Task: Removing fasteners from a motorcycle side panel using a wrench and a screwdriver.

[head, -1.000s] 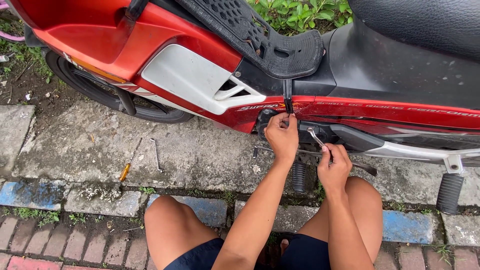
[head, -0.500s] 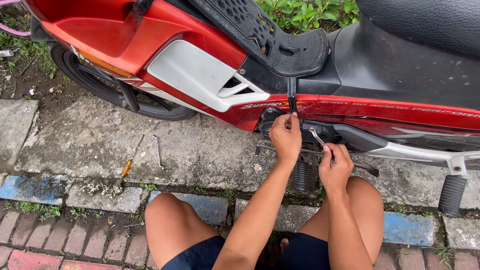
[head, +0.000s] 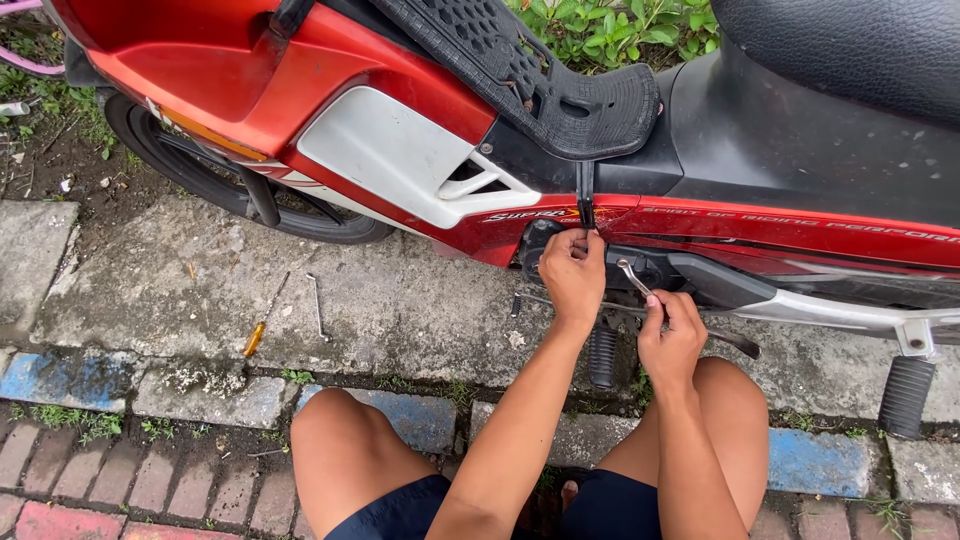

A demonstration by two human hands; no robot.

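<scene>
I squat beside a red and black motorbike (head: 420, 150). My left hand (head: 573, 275) is closed against the lower side of the engine area, just under a black strap (head: 585, 200); what its fingers grip is hidden. My right hand (head: 672, 335) holds a small metal wrench (head: 632, 276) with its head pointing up toward the engine cover. A black footpeg (head: 602, 355) hangs below, between my hands.
On the concrete slab to the left lie a screwdriver with an orange handle (head: 260, 325) and a thin metal tool (head: 317, 305). The bike's wheel (head: 220, 190) stands at the left, a second footpeg (head: 905, 395) at the right. Brick paving lies under my knees.
The view has shifted slightly. Both hands stay at the engine side, the right still on the wrench.
</scene>
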